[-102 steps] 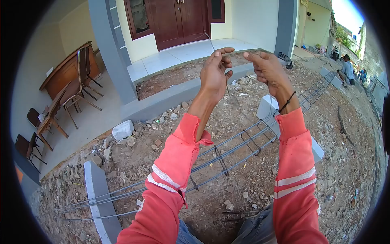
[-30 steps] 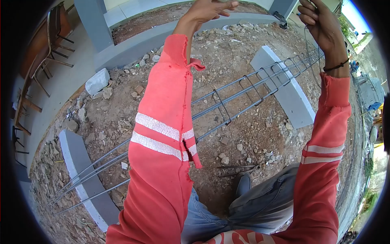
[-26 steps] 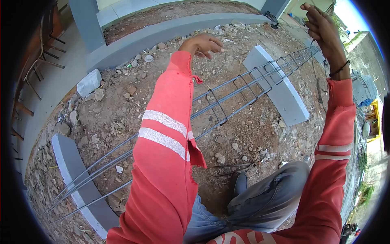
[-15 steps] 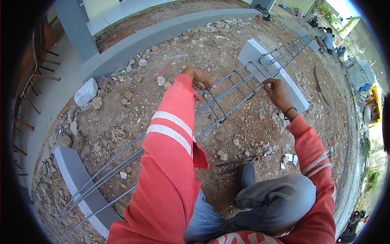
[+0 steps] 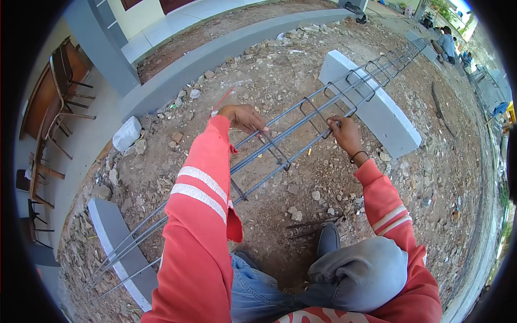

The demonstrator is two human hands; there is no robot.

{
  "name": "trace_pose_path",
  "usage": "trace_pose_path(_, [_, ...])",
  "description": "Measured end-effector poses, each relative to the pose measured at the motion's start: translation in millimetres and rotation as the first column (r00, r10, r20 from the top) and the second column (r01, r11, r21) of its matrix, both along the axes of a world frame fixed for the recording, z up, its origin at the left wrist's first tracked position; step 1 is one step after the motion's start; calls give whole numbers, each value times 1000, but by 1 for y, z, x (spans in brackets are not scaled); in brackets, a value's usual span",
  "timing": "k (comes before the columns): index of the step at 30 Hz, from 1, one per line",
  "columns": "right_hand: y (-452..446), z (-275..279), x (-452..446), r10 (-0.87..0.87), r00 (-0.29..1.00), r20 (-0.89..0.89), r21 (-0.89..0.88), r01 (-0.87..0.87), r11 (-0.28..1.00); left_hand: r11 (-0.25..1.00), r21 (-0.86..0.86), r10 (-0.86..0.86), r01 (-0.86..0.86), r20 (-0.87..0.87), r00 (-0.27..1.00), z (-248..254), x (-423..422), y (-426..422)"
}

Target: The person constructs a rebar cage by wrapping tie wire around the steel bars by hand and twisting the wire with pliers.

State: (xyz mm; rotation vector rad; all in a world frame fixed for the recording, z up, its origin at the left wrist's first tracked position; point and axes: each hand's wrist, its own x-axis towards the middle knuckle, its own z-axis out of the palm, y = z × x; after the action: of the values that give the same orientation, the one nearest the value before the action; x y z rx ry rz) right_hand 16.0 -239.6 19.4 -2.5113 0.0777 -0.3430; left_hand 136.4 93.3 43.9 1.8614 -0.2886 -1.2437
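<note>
A long cage of steel bars with square stirrups runs diagonally over the ground. My left hand is at its far-side bar, fingers bent together near the top of a stirrup; what they pinch is too small to make out. At the near-side bar, my right hand has thumb and fingers closed beside another stirrup, and whether it grips the bar or a wire is unclear. The cage rests across a pale block on the right and a second block at the lower left.
Rubble and stones cover the ground. A white stone lies near the grey kerb. Chairs and a desk stand at the left. Another person crouches at the far right. Thin rods lie by my shoe.
Both hands have come down from the air to the cage, where they are now nearer each other. The view has turned a little since the last frame, and the right hand has moved left.
</note>
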Motion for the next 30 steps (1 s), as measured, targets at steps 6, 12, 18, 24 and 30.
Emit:
trace_pose_path(6, [-8, -3, -4, 42, 998, -41, 138, -36, 990, 999, 48, 18, -21, 49, 999, 5, -9, 4])
trace_pose_path(12, [-7, -2, -6, 122, 985, 122, 76, -131, 988, 984, -6, 177, -178, 113, 978, 8, -29, 3])
trace_pose_path(18, [-19, -3, 0, 184, 977, 107, 38, -189, 981, 963, 175, 111, -207, 440, 891, 14, -40, -1])
trace_pose_path(24, [-23, -10, 5, 197, 965, 172, 27, -205, 978, 746, -94, 561, -659, 623, 545, 36, -125, -33])
trace_pose_path(30, [-27, 0, 7, 235, 967, 95, 8, -237, 972, 733, -97, 564, -673, 641, 522, -7, -199, -64])
